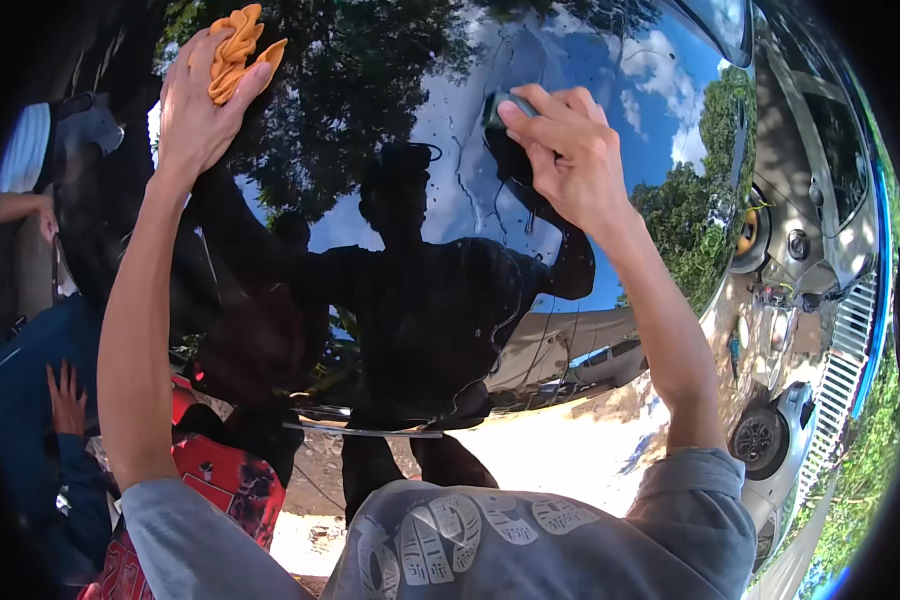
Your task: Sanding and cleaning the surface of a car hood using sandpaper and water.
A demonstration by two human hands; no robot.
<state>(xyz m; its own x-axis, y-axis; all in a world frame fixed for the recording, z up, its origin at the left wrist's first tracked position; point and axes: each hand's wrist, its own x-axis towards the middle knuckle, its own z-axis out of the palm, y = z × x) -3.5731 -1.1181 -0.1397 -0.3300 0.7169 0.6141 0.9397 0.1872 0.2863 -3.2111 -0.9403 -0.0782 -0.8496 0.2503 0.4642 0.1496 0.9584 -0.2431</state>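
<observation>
A glossy black curved car panel fills the middle, mirroring trees, sky and dark silhouettes, with wet streaks near its upper right. My left hand is closed on a crumpled orange cloth at the panel's upper left. My right hand grips a small dark block against the panel, right of centre, its fingers bent over the top and side.
At the far left are another person's hand and, lower, a hand beside a dark blue sleeve. Red patterned clothing shows below. On the right stand parked vehicles, a wheel and white railings.
</observation>
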